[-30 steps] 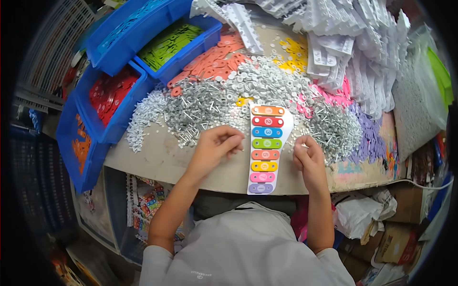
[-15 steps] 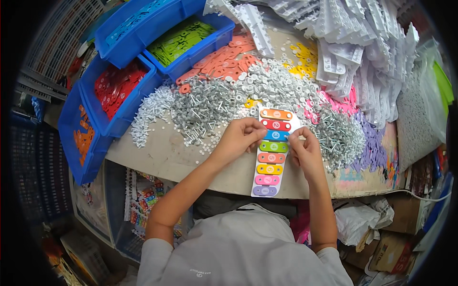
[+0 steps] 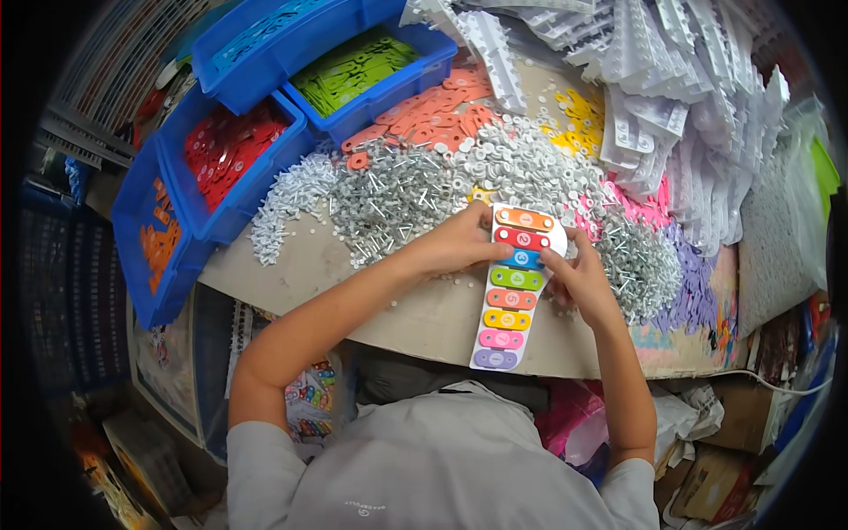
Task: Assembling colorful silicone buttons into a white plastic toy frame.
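- One table [image 3: 424, 322] beneath
- White bases [image 3: 649, 66], heaped upper right
- Blue bins [image 3: 256, 84], left
- Strip [image 3: 512, 299] with eight bars [image 3: 506, 320]: between both hands, over the table's front
- Left hand [image 3: 464, 243]: pinching the strip's left edge, thumb at blue bar [image 3: 526, 257]
- Right hand [image 3: 583, 274]: pinching its right edge opposite
- Pins [image 3: 397, 190] and washers [image 3: 530, 163], heaped beyond

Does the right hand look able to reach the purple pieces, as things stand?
Probably yes: the purple pieces lie mostly uncovered, with only a heap of silver pins between them and the right hand. But that hand grips the white board and should probably let go first.
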The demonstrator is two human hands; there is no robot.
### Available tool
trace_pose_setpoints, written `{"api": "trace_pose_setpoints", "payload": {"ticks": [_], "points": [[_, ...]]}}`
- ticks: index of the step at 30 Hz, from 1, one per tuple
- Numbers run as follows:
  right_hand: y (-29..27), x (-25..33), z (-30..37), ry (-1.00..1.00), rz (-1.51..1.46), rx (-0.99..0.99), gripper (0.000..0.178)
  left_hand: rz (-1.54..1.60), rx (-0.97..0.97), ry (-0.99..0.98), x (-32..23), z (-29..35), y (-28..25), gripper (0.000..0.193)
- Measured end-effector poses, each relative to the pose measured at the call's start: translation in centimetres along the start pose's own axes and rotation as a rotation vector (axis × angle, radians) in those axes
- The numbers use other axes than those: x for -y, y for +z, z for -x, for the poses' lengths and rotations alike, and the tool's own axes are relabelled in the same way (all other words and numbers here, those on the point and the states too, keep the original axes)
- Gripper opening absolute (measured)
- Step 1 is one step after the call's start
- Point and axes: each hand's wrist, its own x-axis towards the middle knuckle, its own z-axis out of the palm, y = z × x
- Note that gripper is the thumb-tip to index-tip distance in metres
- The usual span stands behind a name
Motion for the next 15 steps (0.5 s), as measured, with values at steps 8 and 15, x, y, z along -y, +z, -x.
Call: {"api": "trace_pose_setpoints", "payload": {"ticks": [8, 15], "points": [[-0.4, 0.4, -0.3, 0.053, 0.01, 0.107, 0.057, -0.01, -0.036, 0.142, 1.4, -0.5, 0.7, 0.06], [-0.3, 0.3, -0.7, 0.088, 0.019, 0.102, 0.055, -0.138, -0.112, 0.131, 1.2, -0.2, 1.3, 0.052]]}}
